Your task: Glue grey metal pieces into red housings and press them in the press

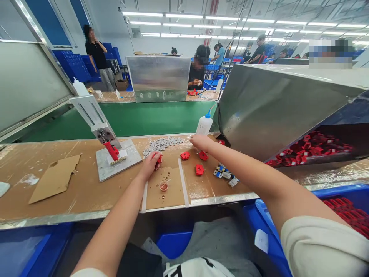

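My left hand (150, 164) is closed around a red plastic part (158, 159), above a cardboard sheet (173, 194) on the bench. A small round cup (163, 186) with copper-coloured bits stands below that hand. My right hand (201, 142) reaches forward, fingers bent together, just in front of a white squeeze bottle (204, 125) with a blue cap; what the fingers hold, if anything, is hidden. Red plastic parts (199, 169) lie on the bench under my right forearm. Left of that hand spreads a pile of small grey pieces (163, 144).
A hand press with a red handle (111, 151) stands on the left. Small blue-and-white blocks (226, 174) lie at right, near a metal chute (276, 111) holding many red parts. Behind the bench runs a green conveyor (155, 119). People work beyond; blue bins (259, 215) sit below.
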`<state>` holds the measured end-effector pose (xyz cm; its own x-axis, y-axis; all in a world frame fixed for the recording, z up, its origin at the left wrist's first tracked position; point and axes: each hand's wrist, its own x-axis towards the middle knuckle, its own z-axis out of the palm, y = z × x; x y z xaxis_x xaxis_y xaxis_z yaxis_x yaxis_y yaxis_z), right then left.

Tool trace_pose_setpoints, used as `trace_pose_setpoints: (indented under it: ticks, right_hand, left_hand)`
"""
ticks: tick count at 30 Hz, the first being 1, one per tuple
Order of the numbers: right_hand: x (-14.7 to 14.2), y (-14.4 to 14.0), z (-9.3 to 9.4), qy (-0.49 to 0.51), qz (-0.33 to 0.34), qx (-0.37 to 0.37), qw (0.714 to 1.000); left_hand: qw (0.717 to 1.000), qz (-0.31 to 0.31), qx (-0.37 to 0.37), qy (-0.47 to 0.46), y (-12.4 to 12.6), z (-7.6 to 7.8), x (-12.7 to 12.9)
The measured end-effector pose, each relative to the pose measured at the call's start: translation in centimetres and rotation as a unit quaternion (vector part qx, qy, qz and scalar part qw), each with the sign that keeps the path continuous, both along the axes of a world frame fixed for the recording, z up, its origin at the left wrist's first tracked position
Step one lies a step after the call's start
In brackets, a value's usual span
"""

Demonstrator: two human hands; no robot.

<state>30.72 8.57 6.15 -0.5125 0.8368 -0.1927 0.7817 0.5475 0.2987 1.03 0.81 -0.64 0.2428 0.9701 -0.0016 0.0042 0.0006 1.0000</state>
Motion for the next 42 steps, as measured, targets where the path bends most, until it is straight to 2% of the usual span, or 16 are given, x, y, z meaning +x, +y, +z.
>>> trace_pose_setpoints:
  ticks: [3,6,9,10,12,16,20,23,26,29,30,32,34,36,39,42]
  right_hand:
    - [-2.0,-3.0,-1.2,0.086,0.0,0.041,0.995]
    - [-3.5,-6.9,-3.4,0.242,0.033,0.035,0.969]
    - [-2.4,-10.3,-4.8,0.333,0.071,0.086,0.936]
    - [-1.5,-11.1,-5.1,0.338,0.075,0.103,0.933]
    - [0.2,-12.1,-5.3,0.31,0.067,0.104,0.943]
    - [1.9,-11.4,-5.9,0.236,0.018,0.066,0.969]
    - [1.0,-8.4,-6.8,0.219,-0.001,0.08,0.972]
    - [0.4,-6.5,-7.0,0.226,-0.001,0.087,0.97]
    - [-0.1,-6.0,-6.6,0.268,-0.02,0.112,0.957]
    - [-1.4,-7.2,-5.7,0.382,-0.006,0.109,0.918]
    - [-2.1,-8.0,-5.4,0.43,0.009,0.081,0.899]
    - [-3.8,-9.6,-4.8,0.502,0.061,-0.04,0.862]
    - [-5.6,-11.2,-4.6,0.51,0.124,-0.182,0.831]
    - [-7.2,-12.2,-4.6,0.483,0.163,-0.241,0.826]
    - [-8.9,-12.8,-5.0,0.467,0.166,-0.176,0.851]
    - [-9.5,-12.4,-5.7,0.47,0.138,-0.1,0.866]
  left_hand:
    - [1.0,0.001,0.0,0.004,0.0,0.0,0.0]
    - [1.0,0.007,0.002,0.013,0.1,-0.2,0.0]
    - [1.0,0.008,0.005,0.015,0.2,-0.4,0.1]
    - [1.0,0.007,0.006,0.014,0.2,-0.4,0.2]
    - [1.0,0.01,0.006,0.013,0.3,-0.4,0.4]
    - [1.0,0.008,0.006,0.015,0.4,-0.3,0.5]
    - [0.999,0.001,0.029,0.022,0.3,-0.6,0.2]
    - [0.995,0.01,0.085,0.056,0.1,-1.0,-0.2]
    - [0.99,0.006,0.114,0.079,0.0,-1.5,-0.4]
    - [0.993,-0.005,0.102,0.056,0.0,-1.8,-0.3]
    - [0.994,-0.009,0.099,0.049,0.0,-1.9,-0.2]
    - [0.995,-0.015,0.093,0.036,0.2,-1.9,-0.1]
    - [0.996,-0.018,0.082,0.019,0.4,-2.0,-0.1]
    - [0.997,-0.012,0.073,0.005,0.6,-2.0,-0.1]
    - [0.996,0.007,0.085,-0.012,0.7,-2.0,-0.1]
    - [0.994,0.017,0.108,0.012,0.7,-1.8,0.0]
